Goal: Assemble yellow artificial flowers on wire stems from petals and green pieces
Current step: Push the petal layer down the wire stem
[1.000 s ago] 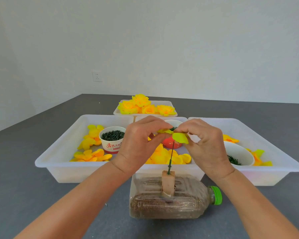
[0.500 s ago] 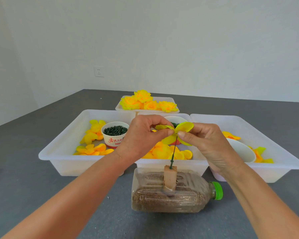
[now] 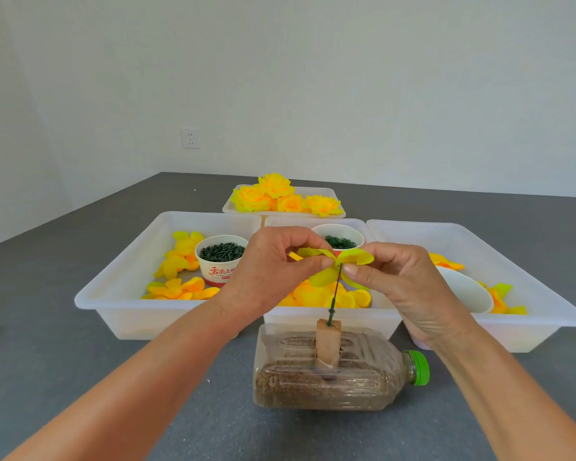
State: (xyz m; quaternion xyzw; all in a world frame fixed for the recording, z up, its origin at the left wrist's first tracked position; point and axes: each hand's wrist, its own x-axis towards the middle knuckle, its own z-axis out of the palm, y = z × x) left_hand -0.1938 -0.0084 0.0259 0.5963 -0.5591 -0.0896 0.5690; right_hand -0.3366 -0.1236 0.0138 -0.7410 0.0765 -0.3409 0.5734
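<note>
left hand (image 3: 266, 271) and right hand (image 3: 399, 277) pinching petal piece (image 3: 333, 264), seemingly atop wire stem (image 3: 335, 294)

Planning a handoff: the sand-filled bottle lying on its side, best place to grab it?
Grip the bottle across its ribbed body from above, toward the green cap end. The wood block and wire stem stand mid-body, and both hands work above them.

The left hand (image 3: 273, 267) covers part of the petal piece (image 3: 336, 261) and of the middle tray (image 3: 333, 319) behind it. The right hand (image 3: 403, 287) hides the near-left part of the white bowl (image 3: 469, 291). Both forearms run off the bottom edge. The cup (image 3: 222, 257) print is partly hidden.
</note>
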